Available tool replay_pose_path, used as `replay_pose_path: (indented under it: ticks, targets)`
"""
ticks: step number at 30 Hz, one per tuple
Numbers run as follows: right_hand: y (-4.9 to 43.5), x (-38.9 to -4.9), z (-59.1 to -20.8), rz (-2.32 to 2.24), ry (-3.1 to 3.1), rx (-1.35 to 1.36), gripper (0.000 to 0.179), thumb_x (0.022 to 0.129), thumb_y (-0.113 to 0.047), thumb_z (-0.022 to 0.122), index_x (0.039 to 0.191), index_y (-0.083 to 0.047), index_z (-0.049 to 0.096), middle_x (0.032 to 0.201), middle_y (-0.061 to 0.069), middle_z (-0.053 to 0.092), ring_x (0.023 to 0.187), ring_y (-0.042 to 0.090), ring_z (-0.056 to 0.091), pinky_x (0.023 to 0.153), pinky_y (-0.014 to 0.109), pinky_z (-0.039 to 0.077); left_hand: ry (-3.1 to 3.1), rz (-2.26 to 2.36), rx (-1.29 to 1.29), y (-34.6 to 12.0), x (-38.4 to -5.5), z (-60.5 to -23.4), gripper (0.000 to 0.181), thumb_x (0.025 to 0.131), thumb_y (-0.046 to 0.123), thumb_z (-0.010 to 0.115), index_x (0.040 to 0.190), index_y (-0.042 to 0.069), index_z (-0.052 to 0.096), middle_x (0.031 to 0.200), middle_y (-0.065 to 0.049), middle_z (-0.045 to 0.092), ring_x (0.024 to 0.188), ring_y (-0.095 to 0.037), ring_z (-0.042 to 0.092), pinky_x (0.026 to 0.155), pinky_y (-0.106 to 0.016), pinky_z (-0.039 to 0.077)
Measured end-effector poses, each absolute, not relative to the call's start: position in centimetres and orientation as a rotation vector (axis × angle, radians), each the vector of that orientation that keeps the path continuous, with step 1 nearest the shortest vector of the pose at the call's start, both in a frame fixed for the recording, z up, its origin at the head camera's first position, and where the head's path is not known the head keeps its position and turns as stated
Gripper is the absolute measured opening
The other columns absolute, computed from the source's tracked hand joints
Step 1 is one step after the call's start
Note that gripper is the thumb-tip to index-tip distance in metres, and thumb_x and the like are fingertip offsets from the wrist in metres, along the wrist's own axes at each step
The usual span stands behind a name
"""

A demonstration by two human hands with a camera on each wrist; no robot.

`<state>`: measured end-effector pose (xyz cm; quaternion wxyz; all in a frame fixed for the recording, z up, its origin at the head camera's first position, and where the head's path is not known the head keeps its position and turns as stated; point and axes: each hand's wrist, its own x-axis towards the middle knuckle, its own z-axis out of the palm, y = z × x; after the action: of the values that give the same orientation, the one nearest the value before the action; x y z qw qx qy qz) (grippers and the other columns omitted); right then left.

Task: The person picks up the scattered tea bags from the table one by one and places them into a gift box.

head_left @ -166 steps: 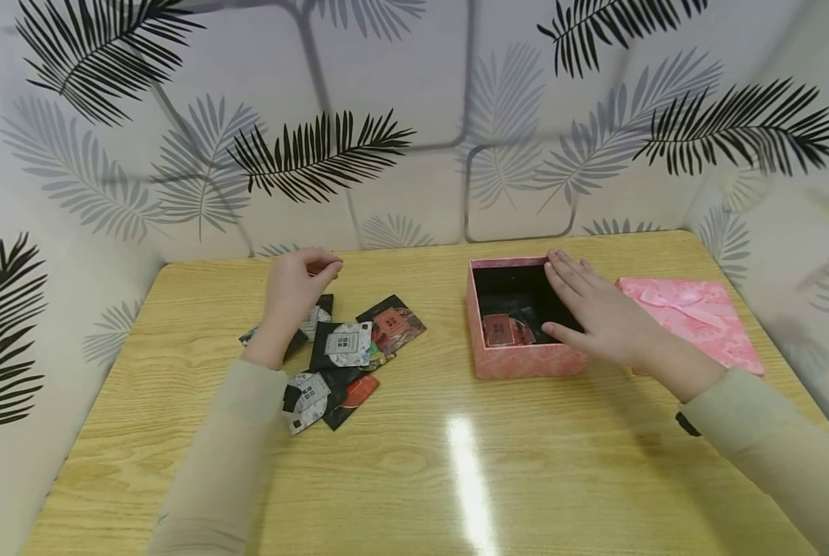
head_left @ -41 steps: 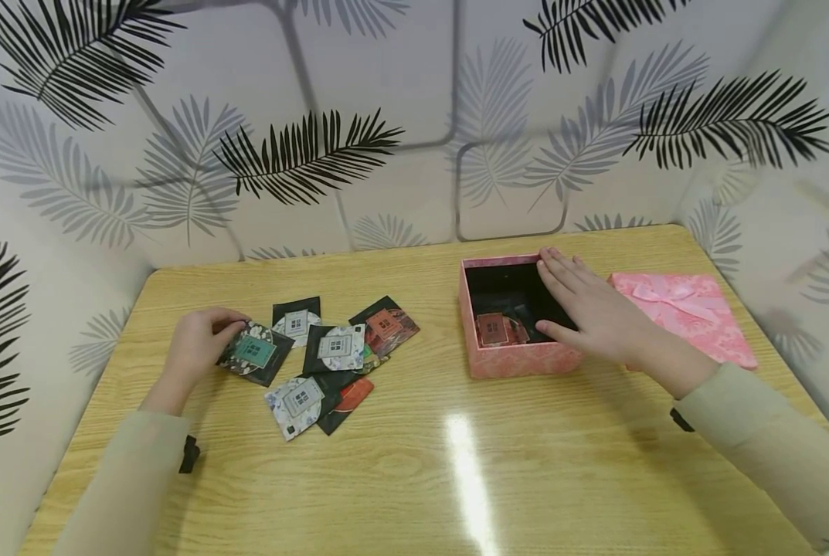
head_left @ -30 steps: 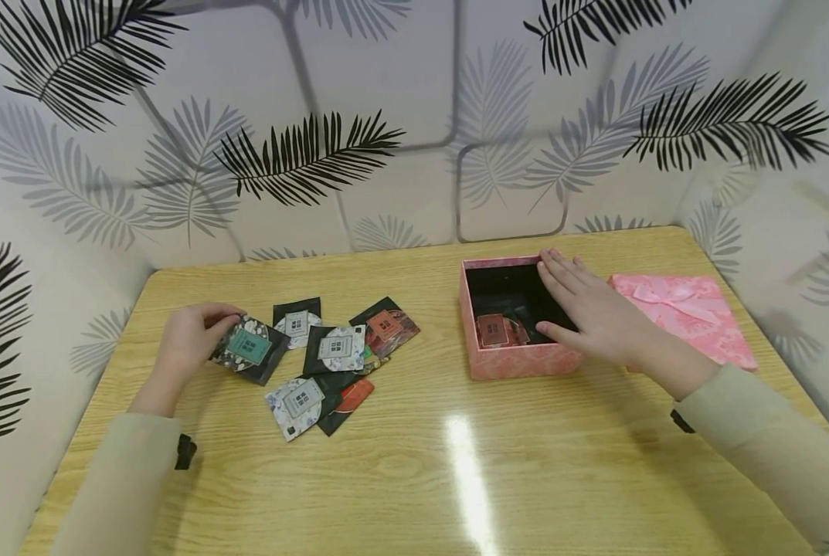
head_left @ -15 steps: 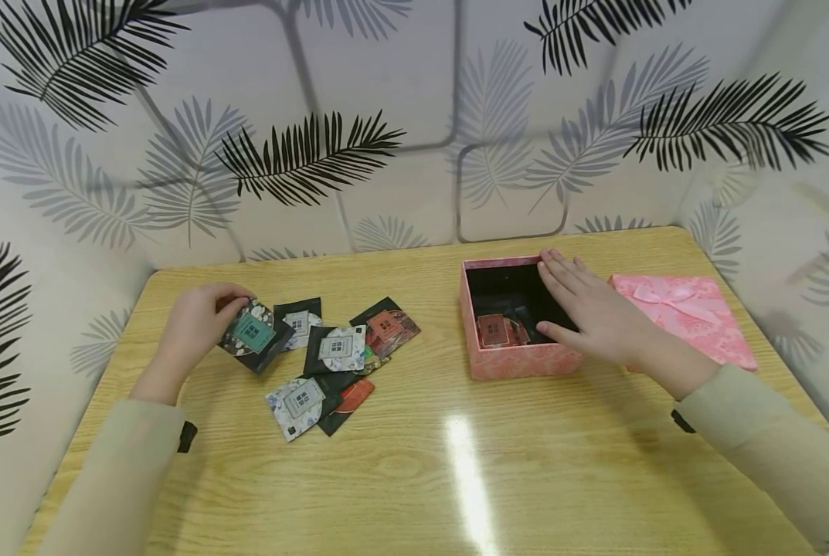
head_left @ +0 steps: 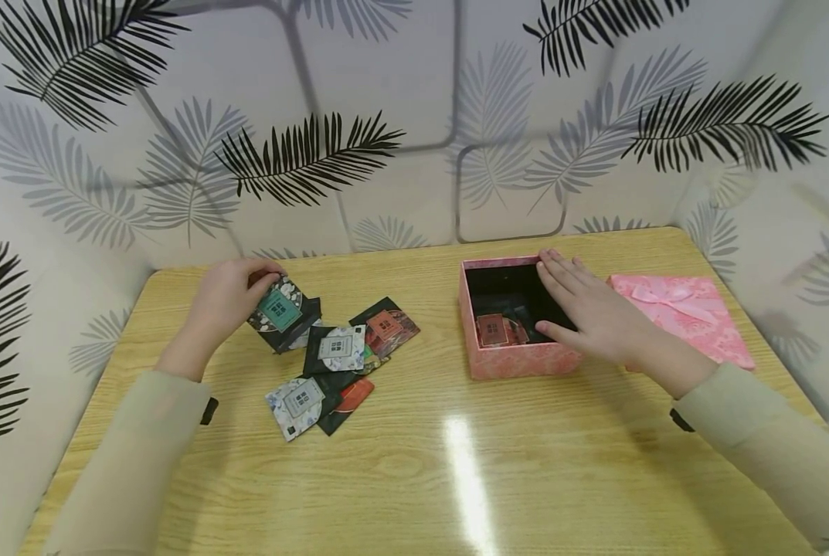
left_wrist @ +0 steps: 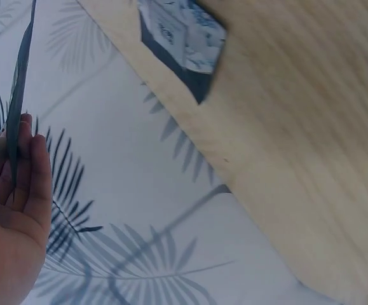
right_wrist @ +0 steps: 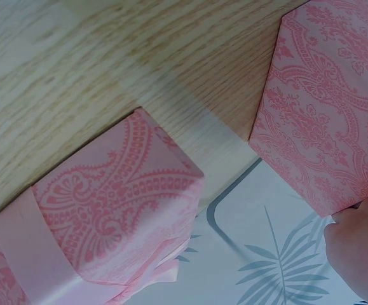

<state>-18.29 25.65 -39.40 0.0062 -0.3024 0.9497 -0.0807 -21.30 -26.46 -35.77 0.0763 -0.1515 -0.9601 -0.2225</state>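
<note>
My left hand [head_left: 222,309] pinches the top edge of a black sachet with a green label [head_left: 280,310], tilted above the table. In the left wrist view that sachet [left_wrist: 18,95] shows edge-on between thumb and fingers. Behind it, a sachet with a white label [head_left: 303,333] is partly covered. Beside these lie more flat sachets [head_left: 341,347], overlapping in a loose pile. My right hand [head_left: 598,320] rests with straight fingers on the right rim of an open pink box [head_left: 525,363]. Inside the box is a sachet with a red-brown label [head_left: 492,330].
The pink lid [head_left: 685,316] with a ribbon bow lies right of the box; its ribbon side [right_wrist: 101,197] shows in the right wrist view. A leaf-patterned wall covering [head_left: 400,185] stands behind the wooden table [head_left: 386,494].
Since about a second ago, my left hand has carried the green-labelled sachet right and toward the back, over the white-labelled one. The right hand stays on the box rim.
</note>
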Motion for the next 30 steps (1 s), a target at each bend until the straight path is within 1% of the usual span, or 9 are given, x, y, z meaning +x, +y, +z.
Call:
replay_pose_path:
  ticks: [6, 10, 14, 22, 30]
  targets:
    - [25.7, -18.3, -39.4, -0.255, 2.967, -0.939, 0.087, 0.107, -0.045, 0.059, 0.167, 0.005, 0.019, 0.177, 0.025, 0.014, 0.166, 0.041, 0.011, 0.137, 0.052, 0.011, -2.887, -0.653, -0.522, -24.1, -22.1, -34.3, 0.02, 0.108, 0.01, 0.062, 0.119, 0.001, 0.077, 0.121, -0.022, 0.077, 0.1, -0.035, 0.072, 0.086, -0.052, 0.058]
    - [25.6, -18.3, -39.4, -0.261, 2.969, -0.939, 0.088, 0.107, -0.045, 0.059, 0.167, 0.005, 0.02, 0.177, 0.025, 0.014, 0.166, 0.041, 0.012, 0.137, 0.052, 0.011, -2.891, -0.681, -0.571, -22.2, -22.6, -33.4, 0.021, 0.109, 0.01, 0.061, 0.119, 0.0, 0.077, 0.12, -0.022, 0.077, 0.1, -0.034, 0.071, 0.089, -0.051, 0.058]
    - [25.6, -18.3, -39.4, -0.263, 2.968, -0.941, 0.088, 0.107, -0.045, 0.059, 0.167, 0.005, 0.02, 0.177, 0.025, 0.014, 0.166, 0.041, 0.012, 0.137, 0.051, 0.011, -2.872, -0.712, -0.621, -20.4, -22.9, -33.0, 0.021, 0.109, 0.009, 0.061, 0.118, 0.0, 0.077, 0.117, -0.021, 0.078, 0.096, -0.033, 0.072, 0.087, -0.049, 0.058]
    - [25.8, -18.4, -39.7, -0.259, 2.976, -0.961, 0.087, 0.107, -0.044, 0.059, 0.166, 0.006, 0.021, 0.177, 0.025, 0.014, 0.166, 0.041, 0.012, 0.137, 0.05, 0.01, -2.822, -0.74, -0.722, -17.2, -23.7, -32.6, 0.02, 0.107, 0.01, 0.065, 0.119, 0.002, 0.079, 0.113, -0.017, 0.08, 0.091, -0.029, 0.073, 0.082, -0.044, 0.06]
    - [25.7, -18.4, -39.6, -0.26, 2.968, -0.947, 0.087, 0.107, -0.046, 0.058, 0.167, 0.005, 0.019, 0.177, 0.024, 0.013, 0.166, 0.041, 0.011, 0.138, 0.049, 0.009, -2.813, -0.788, -0.762, -14.0, -23.9, -31.9, 0.02, 0.107, 0.013, 0.066, 0.12, 0.005, 0.08, 0.116, -0.015, 0.08, 0.097, -0.028, 0.076, 0.087, -0.043, 0.062]
